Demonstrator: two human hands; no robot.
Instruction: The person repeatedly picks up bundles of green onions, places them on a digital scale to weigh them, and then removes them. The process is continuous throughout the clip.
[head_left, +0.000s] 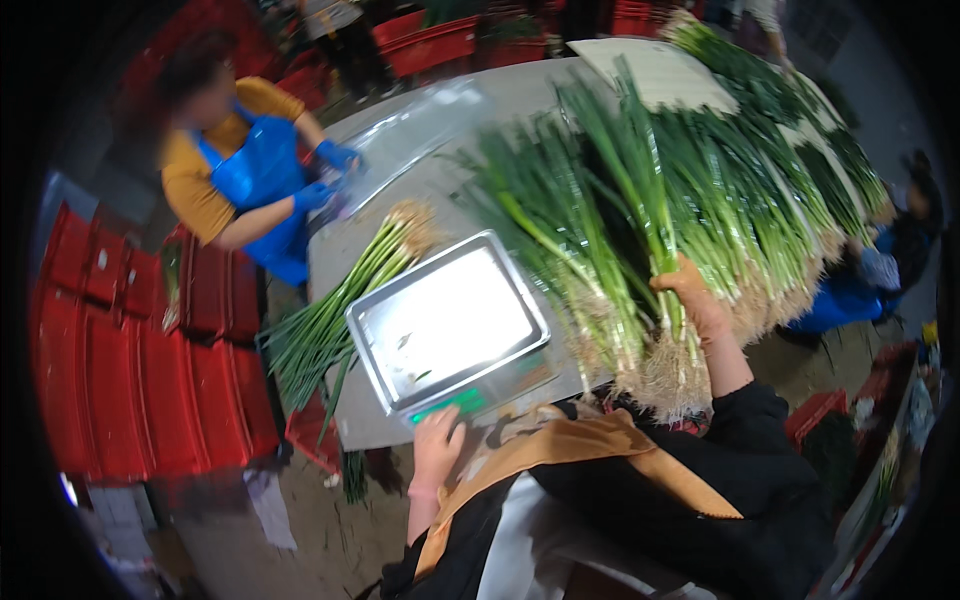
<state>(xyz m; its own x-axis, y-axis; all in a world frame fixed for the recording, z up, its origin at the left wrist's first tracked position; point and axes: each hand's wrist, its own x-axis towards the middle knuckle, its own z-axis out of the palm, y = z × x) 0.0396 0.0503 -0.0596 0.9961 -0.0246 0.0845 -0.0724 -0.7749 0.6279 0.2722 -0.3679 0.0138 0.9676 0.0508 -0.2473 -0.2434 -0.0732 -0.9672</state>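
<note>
My right hand (694, 296), in an orange glove, grips a bunch of green onions (660, 225) just above its bushy roots. Other bunches of green onions (727, 217) lie side by side beyond it, leaves pointing away from me. My left hand (437, 444) rests at the lit green panel on the near side of a weighing scale (536, 341); its fingertips touch the panel's edge and it holds nothing that shows. The scale's metal tray bears only a few leaf scraps. A smaller bunch of green onions (367, 262) lies left of the scale, roots away from me.
Across the table (337, 405), a co-worker in a blue apron (259, 165) handles clear plastic sheeting (420, 124). Red crates (150, 382) are stacked at the left. A pale board (652, 71) lies at the far side. Another person is at the right edge.
</note>
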